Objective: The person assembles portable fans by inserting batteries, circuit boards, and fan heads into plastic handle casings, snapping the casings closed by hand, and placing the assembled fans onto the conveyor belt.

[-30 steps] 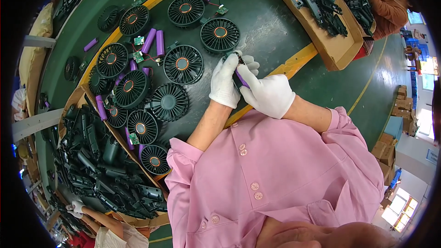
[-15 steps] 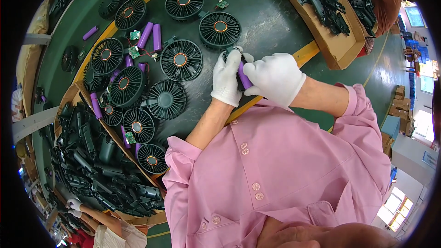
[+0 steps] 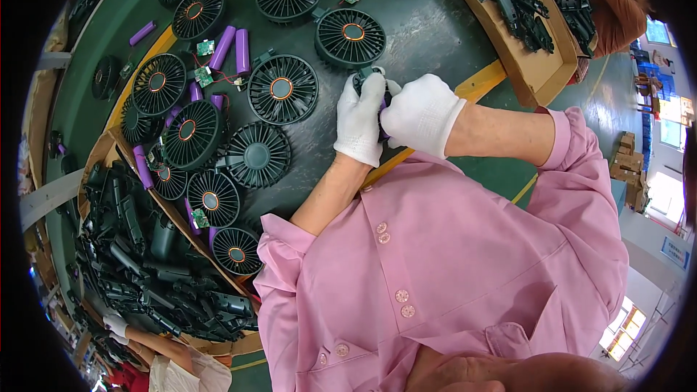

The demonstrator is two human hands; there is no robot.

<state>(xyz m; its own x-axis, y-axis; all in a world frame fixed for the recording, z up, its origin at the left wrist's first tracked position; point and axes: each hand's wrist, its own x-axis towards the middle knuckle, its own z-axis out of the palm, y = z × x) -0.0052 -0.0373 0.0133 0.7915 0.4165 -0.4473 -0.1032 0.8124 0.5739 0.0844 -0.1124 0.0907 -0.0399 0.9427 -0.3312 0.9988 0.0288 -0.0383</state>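
Spreading across the upper view, a dark green workbench (image 3: 428,25) with a yellow edge carries the fan parts. Two cardboard boxes flank it: the left box (image 3: 103,151) is heaped with black plastic housings (image 3: 156,276), and the right box (image 3: 541,76) holds similar pieces toward its far end. The person's pink shirt (image 3: 465,247) fills the lower middle, while a co-worker's brown sleeve (image 3: 621,11) shows beyond the right box.

Round black fan heads, most with copper-coloured rings, crowd the bench's left half; one plain-hubbed fan head (image 3: 255,155) lies among them. Another fan head (image 3: 350,38) sits just beyond the hands; whether it joins the part they hold, I cannot tell.

The white-gloved left hand (image 3: 359,120) is wrapped narrowly around a dark part (image 3: 356,84), mostly hidden. The gloved right hand (image 3: 423,116) is curled against its side, by a purple cell (image 3: 383,106) glimpsed between the hands; whether it grips or only presses is hidden. Two loose purple cells (image 3: 222,49) lie side by side near the fans, next to small green circuit boards (image 3: 204,76) with thin red wires.
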